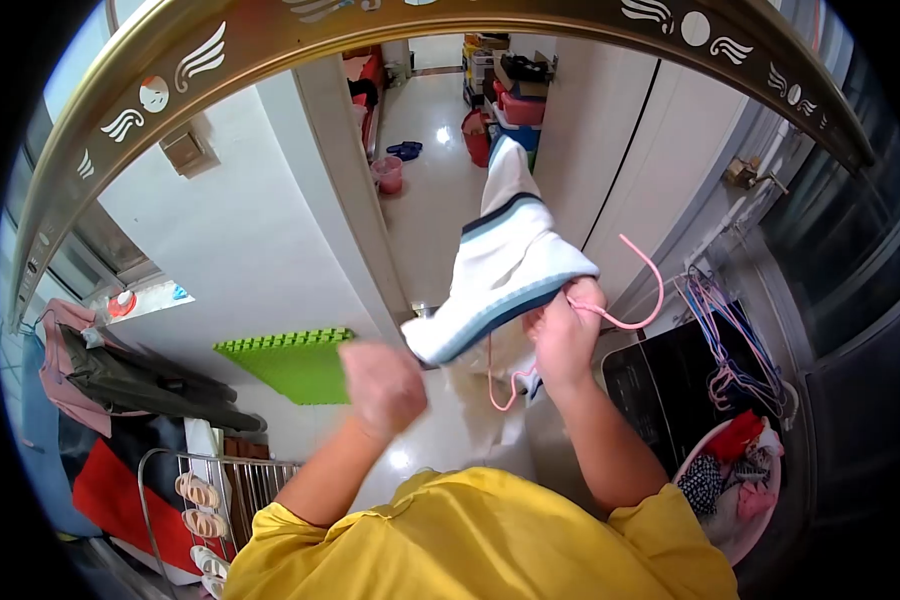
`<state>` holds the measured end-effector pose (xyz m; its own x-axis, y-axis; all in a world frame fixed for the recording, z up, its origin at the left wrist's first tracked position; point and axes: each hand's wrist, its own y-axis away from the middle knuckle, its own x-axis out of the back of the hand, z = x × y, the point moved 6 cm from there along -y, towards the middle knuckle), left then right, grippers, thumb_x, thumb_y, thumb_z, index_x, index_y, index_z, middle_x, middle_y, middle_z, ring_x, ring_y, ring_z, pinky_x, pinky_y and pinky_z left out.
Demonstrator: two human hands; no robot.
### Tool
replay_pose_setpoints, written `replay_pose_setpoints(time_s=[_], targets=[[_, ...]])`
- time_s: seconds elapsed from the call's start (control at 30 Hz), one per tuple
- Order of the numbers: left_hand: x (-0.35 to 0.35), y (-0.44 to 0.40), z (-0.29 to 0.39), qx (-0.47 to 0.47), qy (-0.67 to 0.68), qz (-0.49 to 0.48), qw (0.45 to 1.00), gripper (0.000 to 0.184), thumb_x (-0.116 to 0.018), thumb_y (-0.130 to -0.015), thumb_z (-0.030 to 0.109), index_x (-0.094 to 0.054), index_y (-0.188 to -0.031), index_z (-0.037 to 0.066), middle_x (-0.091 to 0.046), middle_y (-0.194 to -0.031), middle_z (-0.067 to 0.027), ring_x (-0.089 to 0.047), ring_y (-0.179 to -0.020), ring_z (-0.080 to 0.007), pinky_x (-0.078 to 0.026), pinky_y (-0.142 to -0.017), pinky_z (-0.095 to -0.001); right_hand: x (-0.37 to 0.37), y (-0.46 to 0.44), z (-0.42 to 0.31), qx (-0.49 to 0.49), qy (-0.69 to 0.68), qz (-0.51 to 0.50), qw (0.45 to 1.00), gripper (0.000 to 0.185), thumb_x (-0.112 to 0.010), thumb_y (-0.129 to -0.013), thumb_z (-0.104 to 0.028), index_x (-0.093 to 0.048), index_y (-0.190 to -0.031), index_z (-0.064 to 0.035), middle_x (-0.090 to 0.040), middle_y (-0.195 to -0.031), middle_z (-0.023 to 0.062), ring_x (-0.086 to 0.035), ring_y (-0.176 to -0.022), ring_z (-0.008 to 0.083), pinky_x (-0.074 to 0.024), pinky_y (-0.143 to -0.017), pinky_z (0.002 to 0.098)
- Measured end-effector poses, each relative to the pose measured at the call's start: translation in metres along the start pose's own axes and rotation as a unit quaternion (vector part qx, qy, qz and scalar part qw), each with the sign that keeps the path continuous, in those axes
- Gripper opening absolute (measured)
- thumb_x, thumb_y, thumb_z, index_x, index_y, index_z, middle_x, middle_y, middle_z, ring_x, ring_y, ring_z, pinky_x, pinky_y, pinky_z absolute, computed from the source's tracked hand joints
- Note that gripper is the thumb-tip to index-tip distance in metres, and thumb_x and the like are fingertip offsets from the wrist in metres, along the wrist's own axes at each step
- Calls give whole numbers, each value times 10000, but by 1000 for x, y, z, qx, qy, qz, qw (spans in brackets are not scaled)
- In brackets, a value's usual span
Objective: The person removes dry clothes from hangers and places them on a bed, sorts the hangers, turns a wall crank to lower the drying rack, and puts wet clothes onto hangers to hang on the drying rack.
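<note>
A white garment [510, 265] with light-blue and dark-blue trim hangs folded in mid-air in front of me. My right hand [570, 325] is closed around its trimmed edge and a pink clothes hanger [653, 300]. The hanger's curved end sticks out to the right, and another part of it shows below the cloth. Beside the garment's lower left end is my left hand [382, 385], blurred by motion with its fingers curled. Whether it touches the cloth cannot be made out.
A gold-coloured bar [530, 25] arches overhead. On the right are bunched hangers [735, 350] and a pink basin [750, 545] of clothes. At left stand a green foam mat [290, 365] and a metal rack [175, 470] with shoes. A doorway lies ahead.
</note>
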<state>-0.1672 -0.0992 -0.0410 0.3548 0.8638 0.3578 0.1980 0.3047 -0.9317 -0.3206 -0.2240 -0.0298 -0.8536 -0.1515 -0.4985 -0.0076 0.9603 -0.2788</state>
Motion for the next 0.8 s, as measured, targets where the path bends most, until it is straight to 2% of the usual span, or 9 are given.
replay_pose_setpoints(time_s=[0.07,0.17,0.27,0.3,0.33,0.43,0.5,0.67,0.8], targets=[[-17,8,32,-50,213,-33,975,316,-612,-584,-60,-568,-881,40,-542,-735,-73,-511,-595,-237,-418,-541,-334,-9,0,-2,-23,-29,-40,999,87,-480,-883,-25,-502,-799,-21,-496,-640,-10,-417,-479,19,-263,-387,183],[-70,38,33,99,238,-190,947,396,-618,-632,-27,-535,-1015,38,-584,-873,-109,-549,-629,-255,-440,-546,-338,-14,-4,-1,-4,2,-25,1000,75,-488,-896,-58,-496,-829,-27,-492,-644,-16,-411,-482,15,-253,-386,178],[-95,43,30,237,329,-152,901,390,-611,-682,-24,-504,-1054,26,-572,-906,-132,-566,-668,-255,-474,-559,-327,-12,-9,-8,37,47,4,998,99,-495,-907,-100,-476,-836,-33,-453,-604,-31,-362,-447,8,-224,-375,178],[-106,56,26,257,388,-112,878,393,-606,-734,-37,-450,-1090,21,-464,-1213,-228,-614,-772,-226,-494,-578,-297,-11,-11,-12,18,29,-4,999,113,-498,-905,-104,-470,-821,-35,-439,-594,-34,-352,-440,9,-219,-372,179],[-110,64,25,240,422,-27,874,385,-606,-741,-39,-446,-1087,17,-462,-1220,-208,-616,-798,-202,-495,-557,-319,-12,-13,-15,0,9,-11,1000,129,-502,-904,-109,-463,-805,-36,-426,-584,-37,-341,-433,9,-214,-369,181],[-118,60,28,213,398,-80,889,386,-613,-749,-19,-441,-1094,12,-492,-1156,-186,-615,-794,-213,-496,-570,-310,-15,-19,-26,39,51,-2,998,171,-509,-904,-126,-451,-766,-44,-405,-571,-39,-323,-422,10,-213,-366,184],[-138,60,26,292,327,-216,872,373,-633,-757,60,-455,-1081,14,-524,-1055,-153,-601,-801,-252,-499,-580,-331,-18,-21,-29,52,64,-7,997,184,-514,-905,-132,-452,-756,-45,-400,-563,-43,-314,-416,8,-212,-366,186],[-142,51,38,102,222,-368,897,350,-664,-764,249,-521,-1003,38,-533,-951,-105,-585,-765,-300,-493,-596,-399,-4,-36,-21,60,110,19,992,166,-519,-909,-138,-489,-782,-36,-424,-587,-42,-309,-431,-3,-207,-382,179],[-90,32,58,52,332,-402,852,225,-603,-814,276,-534,-879,73,-529,-891,-91,-580,-681,-288,-477,-541,-383,34,-49,4,186,277,75,940,111,-526,-882,-66,-571,-928,24,-594,-855,74,-544,-703,117,-427,-625,216]])
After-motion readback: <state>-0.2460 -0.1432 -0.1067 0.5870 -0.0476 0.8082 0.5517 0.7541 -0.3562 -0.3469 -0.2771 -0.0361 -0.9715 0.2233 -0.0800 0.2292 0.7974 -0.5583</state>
